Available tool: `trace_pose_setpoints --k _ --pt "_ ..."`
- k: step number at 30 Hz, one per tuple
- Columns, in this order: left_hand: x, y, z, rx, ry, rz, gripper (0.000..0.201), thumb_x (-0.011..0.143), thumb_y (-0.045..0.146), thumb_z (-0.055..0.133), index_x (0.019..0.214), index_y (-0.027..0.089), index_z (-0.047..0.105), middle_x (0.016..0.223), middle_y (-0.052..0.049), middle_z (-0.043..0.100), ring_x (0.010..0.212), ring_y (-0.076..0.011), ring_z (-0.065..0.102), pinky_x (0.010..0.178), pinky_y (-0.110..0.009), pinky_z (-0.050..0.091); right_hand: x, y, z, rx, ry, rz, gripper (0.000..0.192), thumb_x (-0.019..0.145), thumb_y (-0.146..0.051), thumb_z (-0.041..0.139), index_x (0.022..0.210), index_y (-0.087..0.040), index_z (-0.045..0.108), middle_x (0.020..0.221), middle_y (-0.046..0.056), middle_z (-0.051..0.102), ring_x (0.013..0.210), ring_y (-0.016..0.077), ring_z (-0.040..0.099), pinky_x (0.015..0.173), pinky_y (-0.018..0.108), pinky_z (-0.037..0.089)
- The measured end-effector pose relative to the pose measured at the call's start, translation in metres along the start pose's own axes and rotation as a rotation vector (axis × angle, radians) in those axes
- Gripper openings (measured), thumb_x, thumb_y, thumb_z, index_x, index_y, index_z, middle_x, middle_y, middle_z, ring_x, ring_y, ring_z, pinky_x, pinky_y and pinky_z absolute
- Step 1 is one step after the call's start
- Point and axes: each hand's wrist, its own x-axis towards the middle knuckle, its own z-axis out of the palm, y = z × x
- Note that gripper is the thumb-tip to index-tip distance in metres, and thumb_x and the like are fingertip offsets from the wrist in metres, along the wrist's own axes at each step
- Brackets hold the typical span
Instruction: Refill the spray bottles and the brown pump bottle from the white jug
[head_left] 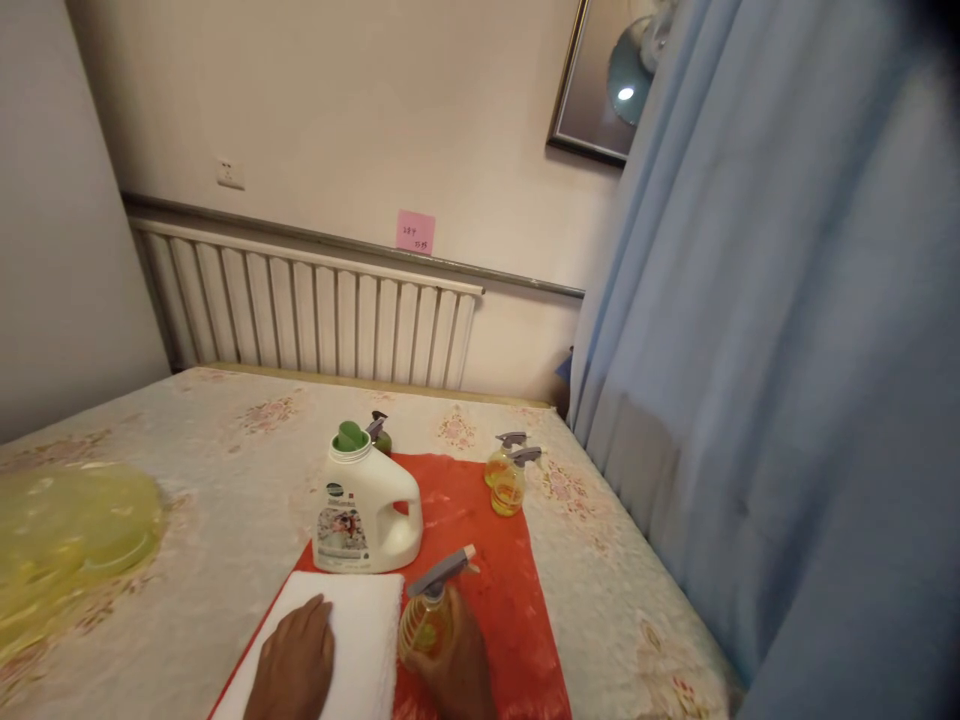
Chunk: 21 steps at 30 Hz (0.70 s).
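Note:
My right hand (459, 655) is wrapped around a clear spray bottle (424, 625) with a grey trigger head and yellowish liquid inside. Flat on a folded white towel (364, 640) rests my left hand (296, 655), its fingers stretched out and holding nothing. Just beyond the towel stands a white detergent jug (367, 510) with a green cap and a handle on its right side. Under these things lies a red sheet (502, 590). Two more spray bottles (507, 490) with yellow liquid stand at the sheet's far right edge.
A dark green spray bottle (382, 440) is partly hidden behind the jug. On the left lies a translucent yellow plastic item (75, 550). A flowered cloth (225, 480) covers the surface. Blue curtains (750, 350) hang along the right; a radiator (315, 305) is at the back.

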Motion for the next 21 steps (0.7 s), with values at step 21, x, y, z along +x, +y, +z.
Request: trace_pose_setpoints --k 21 --pt "-0.001 -0.006 0.012 -0.052 -0.012 -0.023 0.038 0.087 0.028 0.039 0.116 0.017 0.061 0.128 -0.011 0.062 0.118 -0.0259 0.055 0.099 -0.044 0.041 0.075 0.019 -0.071 0.049 0.094 0.063 0.057 0.056 -0.027 0.072 0.112 -0.018 0.063 0.099 0.007 0.074 0.089 0.0274 0.069 0.079 0.033 0.055"
